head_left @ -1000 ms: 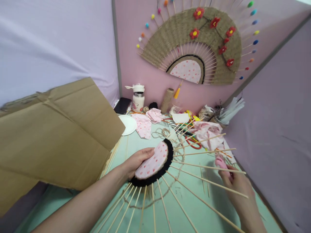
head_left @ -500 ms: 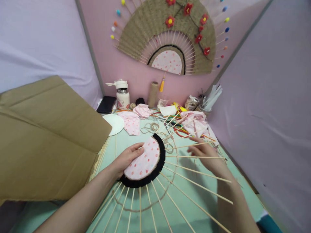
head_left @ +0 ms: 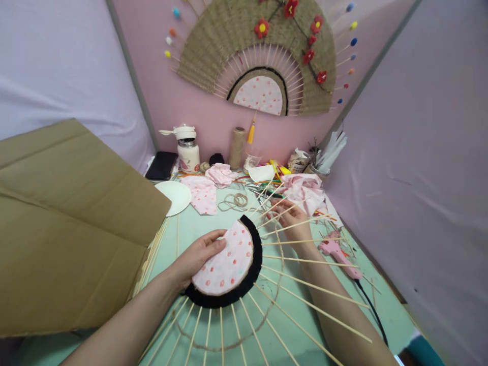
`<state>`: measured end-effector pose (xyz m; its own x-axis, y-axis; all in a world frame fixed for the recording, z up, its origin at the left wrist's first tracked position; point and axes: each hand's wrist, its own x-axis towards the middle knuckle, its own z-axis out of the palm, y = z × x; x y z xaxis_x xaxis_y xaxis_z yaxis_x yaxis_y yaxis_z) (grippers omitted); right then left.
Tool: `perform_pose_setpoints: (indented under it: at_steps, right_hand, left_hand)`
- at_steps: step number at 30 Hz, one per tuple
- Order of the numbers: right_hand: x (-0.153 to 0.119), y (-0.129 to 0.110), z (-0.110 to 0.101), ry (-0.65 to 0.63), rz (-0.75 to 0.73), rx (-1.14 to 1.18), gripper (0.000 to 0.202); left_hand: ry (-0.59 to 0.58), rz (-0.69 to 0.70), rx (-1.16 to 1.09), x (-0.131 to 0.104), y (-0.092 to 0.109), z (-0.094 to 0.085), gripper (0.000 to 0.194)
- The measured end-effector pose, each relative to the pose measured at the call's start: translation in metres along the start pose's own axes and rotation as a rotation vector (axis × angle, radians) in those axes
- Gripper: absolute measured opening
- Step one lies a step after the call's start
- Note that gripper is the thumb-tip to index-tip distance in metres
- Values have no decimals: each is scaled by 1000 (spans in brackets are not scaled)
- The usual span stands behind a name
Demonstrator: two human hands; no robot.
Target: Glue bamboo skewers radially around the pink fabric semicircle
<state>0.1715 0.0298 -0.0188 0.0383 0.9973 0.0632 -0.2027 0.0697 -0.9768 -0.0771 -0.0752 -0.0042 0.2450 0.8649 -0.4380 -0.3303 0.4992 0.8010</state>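
Note:
My left hand [head_left: 204, 254] grips the straight edge of a half-round fan base [head_left: 229, 259], thumb on top. The base is covered in pink spotted fabric and has a black rim [head_left: 256, 259]. Thin wooden sticks [head_left: 267, 323] fan out from that rim, and a strand of twine [head_left: 280, 259] runs across them in an arc. At the upper right of the fan, my right hand [head_left: 292, 218] reaches in among the sticks, fingers stretched out and slightly apart. Sticks cross in front of its fingers, and I see nothing clearly held.
Cardboard [head_left: 76, 229] stands at the left. Behind lie loose twine [head_left: 238, 200], spotted fabric [head_left: 200, 193], scissors [head_left: 263, 195] and crumpled cloth [head_left: 303, 188]. A pink glue gun [head_left: 339, 254] with a black cord rests at right. A finished fan [head_left: 213, 56] hangs on the back wall.
My right hand has moved left and slightly away from me, among the upper sticks, uncovering the glue gun. The fan base sits slightly lower in view, still held by my left hand.

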Motion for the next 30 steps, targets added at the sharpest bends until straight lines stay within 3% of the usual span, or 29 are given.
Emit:
perform_pose_setpoints:
  at_steps: [5, 11, 17, 30]
  right_hand:
    - [-3, -19, -8, 54, -192, 23, 52]
    - [-6, -23, -13, -13, -432, -76, 53]
    - [-5, -29, -19, -58, -397, -152, 58]
    - [0, -18, -19, 39, -146, -235, 55]
  left_hand:
    - [-23, -12, 43, 4, -6, -3, 57]
    - [-30, -31, 47, 4, -7, -2, 56]
    - [-39, -57, 48, 1, -6, 2, 66]
    - [-33, -52, 88, 3, -7, 1, 61]
